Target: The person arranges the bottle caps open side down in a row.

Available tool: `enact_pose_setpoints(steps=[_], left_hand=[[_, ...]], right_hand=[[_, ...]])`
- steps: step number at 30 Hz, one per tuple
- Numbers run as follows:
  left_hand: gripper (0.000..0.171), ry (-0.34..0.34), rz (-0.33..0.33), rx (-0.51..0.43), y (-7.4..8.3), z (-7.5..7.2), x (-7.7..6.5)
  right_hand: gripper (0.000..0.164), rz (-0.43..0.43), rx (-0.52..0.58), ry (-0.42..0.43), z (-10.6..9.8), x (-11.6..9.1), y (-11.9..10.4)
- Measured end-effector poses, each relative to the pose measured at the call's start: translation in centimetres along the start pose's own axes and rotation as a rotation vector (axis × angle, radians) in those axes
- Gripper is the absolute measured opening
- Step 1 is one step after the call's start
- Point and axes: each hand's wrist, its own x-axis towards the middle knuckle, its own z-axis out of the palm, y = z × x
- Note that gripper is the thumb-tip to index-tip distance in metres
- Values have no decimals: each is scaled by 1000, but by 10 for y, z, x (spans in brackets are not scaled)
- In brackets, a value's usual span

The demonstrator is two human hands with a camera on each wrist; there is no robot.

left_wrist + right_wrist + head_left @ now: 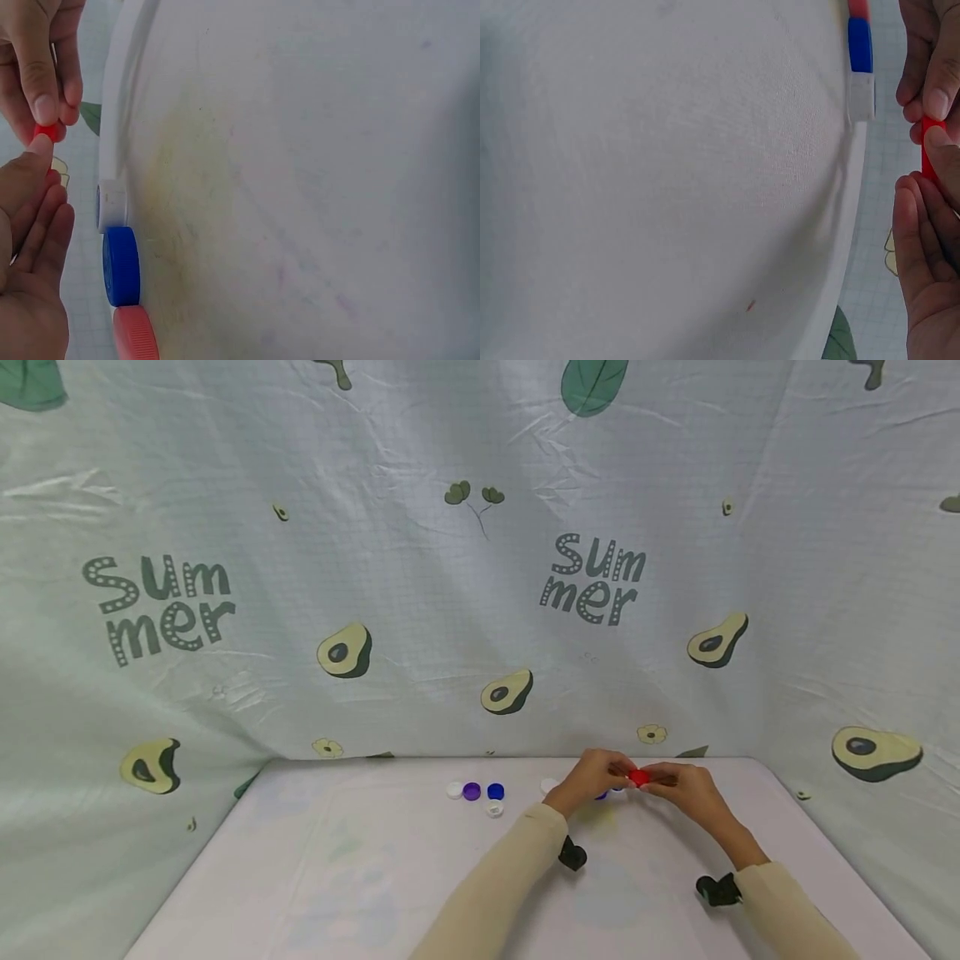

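A red bottle cap is held between both hands above the far right part of the table. My left hand pinches its left side with thumb and fingers. From the other side my right hand pinches it too, thumb tip on the cap in the right wrist view. Along the table's far edge, close by the hands, stand a white cap, a blue cap and a pinkish-red cap, side by side. In the head view the left hand partly hides this row.
Left of the hands on the white table lie a white cap, a purple cap, a blue cap and another white cap. A printed curtain hangs right behind the far edge.
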Motion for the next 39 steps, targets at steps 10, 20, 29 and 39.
enact_pose_setpoints(steps=[10,20,29,39], left_hand=[[24,-3,-33,145,-2,7,12],[18,-22,-102,129,-11,12,13],[13,-25,-87,139,-10,16,13],[12,-39,-114,208,-2,17,15]], right_hand=[[30,47,-15,-33,5,7,8],[31,110,-32,-92,9,12,7],[34,191,4,-182,10,16,10],[29,217,6,-217,11,18,9]])
